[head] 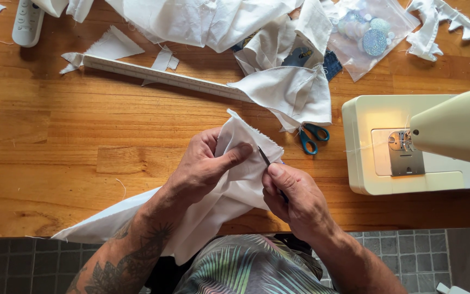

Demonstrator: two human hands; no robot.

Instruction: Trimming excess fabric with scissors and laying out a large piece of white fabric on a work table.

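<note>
Cloth: I am holding a piece of white cloth [235, 179] over the near edge of the surface [55, 141], its frayed top corner standing up between my hands and its long tail trailing down to the left past my forearm.
Left hand: my left hand [202, 166] is pinching the cloth, thumb pressing across the fold, so this grip is closed on it.
Right hand: my right hand [295, 198] is closed around a small dark tool [264, 157], thin and pointed; I am judging it to be a seam ripper or small blade, its tip touching the cloth's edge.
Handling: I am judging the cloth to be light, soft and limp, likely to slide and sag unless kept taut; the raw edge looks prone to fraying, so the folded part near the thumb seems the best place to take hold.
Scissors: blue-handled scissors [314, 137] are lying just beyond the cloth, partly under another white piece [292, 95].
Machine: a cream sewing machine [403, 147] is sitting to the right, its needle plate lit.
Ruler: a long white ruler [164, 76] is lying slanted across the surface, scraps on it.
Further out: a clear bag of round sequinned discs [371, 35] and a white remote [27, 22] are lying along the far edge, among more white cloth.
</note>
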